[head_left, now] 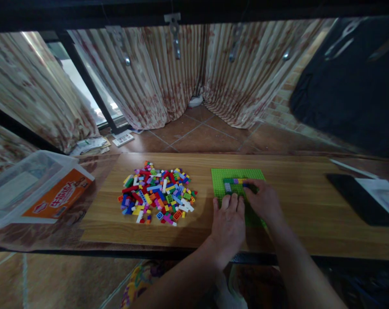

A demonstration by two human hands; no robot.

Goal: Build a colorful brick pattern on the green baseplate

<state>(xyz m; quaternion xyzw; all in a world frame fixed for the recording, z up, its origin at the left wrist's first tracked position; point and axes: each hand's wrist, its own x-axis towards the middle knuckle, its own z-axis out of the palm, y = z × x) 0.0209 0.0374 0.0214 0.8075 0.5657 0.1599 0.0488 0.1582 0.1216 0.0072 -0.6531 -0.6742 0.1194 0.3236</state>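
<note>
A bright green studded baseplate (218, 178) lies on the wooden board, partly covered by both hands. On it runs a short row of toy bricks (235, 181) in green, purple and yellow, with a grey brick (227, 187) joined below its left end. My left hand (228, 214) rests flat over the plate's near left part, fingers stretched forward. At the row's right end, my right hand (263, 199) pinches what looks like a small dark blue brick (245, 185) between thumb and fingers. Its lower edge is hidden by the hand.
Left of the plate spreads a heap of loose coloured bricks (159, 193). A clear plastic box (49, 189) with an orange label stands at the far left. On the right lie a black flat object (358, 199) and white papers (383, 195). Curtains (168, 77) hang behind.
</note>
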